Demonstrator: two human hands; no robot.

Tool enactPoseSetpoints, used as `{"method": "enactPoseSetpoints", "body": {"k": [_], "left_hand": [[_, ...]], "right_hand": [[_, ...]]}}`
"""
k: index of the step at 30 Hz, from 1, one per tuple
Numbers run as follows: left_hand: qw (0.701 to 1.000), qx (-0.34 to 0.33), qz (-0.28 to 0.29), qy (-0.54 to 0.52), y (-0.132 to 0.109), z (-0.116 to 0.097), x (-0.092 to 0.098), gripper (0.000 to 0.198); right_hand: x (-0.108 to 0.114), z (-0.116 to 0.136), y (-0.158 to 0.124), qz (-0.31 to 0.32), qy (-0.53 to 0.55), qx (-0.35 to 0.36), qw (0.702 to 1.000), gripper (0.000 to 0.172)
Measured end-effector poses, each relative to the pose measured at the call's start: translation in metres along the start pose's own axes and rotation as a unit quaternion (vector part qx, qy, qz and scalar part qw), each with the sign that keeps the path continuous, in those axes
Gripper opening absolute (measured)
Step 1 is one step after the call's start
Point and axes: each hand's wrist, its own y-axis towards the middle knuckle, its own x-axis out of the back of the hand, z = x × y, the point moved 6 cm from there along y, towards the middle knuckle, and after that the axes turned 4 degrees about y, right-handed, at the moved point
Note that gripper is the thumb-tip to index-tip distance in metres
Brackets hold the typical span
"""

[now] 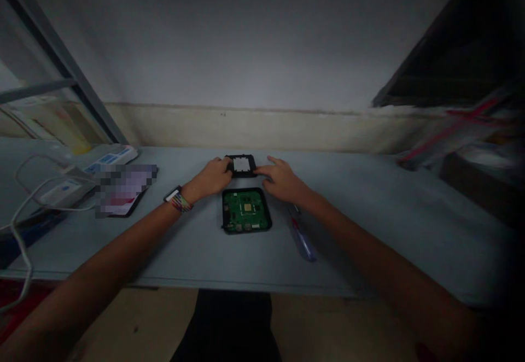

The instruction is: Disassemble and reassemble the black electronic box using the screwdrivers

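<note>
A small black square cover (pixel 241 165) with a pale panel in its middle lies on the grey table (pixel 369 214). My left hand (pixel 213 176) grips its left edge with curled fingers. My right hand (pixel 279 179) pinches its right edge, index finger stretched out. Just in front of them sits an open black case holding a green circuit board (pixel 246 210). A wristband with coloured stripes (pixel 179 200) is on my left wrist.
A screwdriver with a blue and red handle (pixel 302 239) lies under my right forearm. At the left are a blurred flat item (pixel 123 190), white boxes (pixel 65 187) and a white cable (pixel 20 241). Plastic bags (pixel 459 132) lie at the right. A wall stands behind.
</note>
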Motion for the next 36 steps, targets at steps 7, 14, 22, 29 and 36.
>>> {"method": "enactPoseSetpoints", "body": {"k": [7,14,22,29,36], "left_hand": [[0.983,-0.067,0.06,0.163,-0.017,0.004,-0.006,0.052],[0.983,-0.083,0.066,0.149,-0.031,0.012,-0.011,0.059],[0.983,-0.09,0.095,0.131,-0.045,0.009,-0.013,0.069],[0.981,-0.109,0.12,0.103,-0.051,0.01,-0.009,0.083],[0.978,-0.104,0.132,0.124,-0.049,0.01,-0.01,0.086]], "right_hand": [[0.003,0.006,-0.012,-0.028,0.004,0.057,0.998,0.049],[0.005,0.011,-0.017,-0.063,0.042,0.049,0.996,0.021],[0.009,0.013,-0.021,-0.063,0.044,0.023,0.997,0.011],[0.013,0.014,-0.026,-0.008,0.053,0.009,0.999,0.028],[0.017,0.022,-0.031,0.003,0.04,0.016,0.999,0.03]]}}
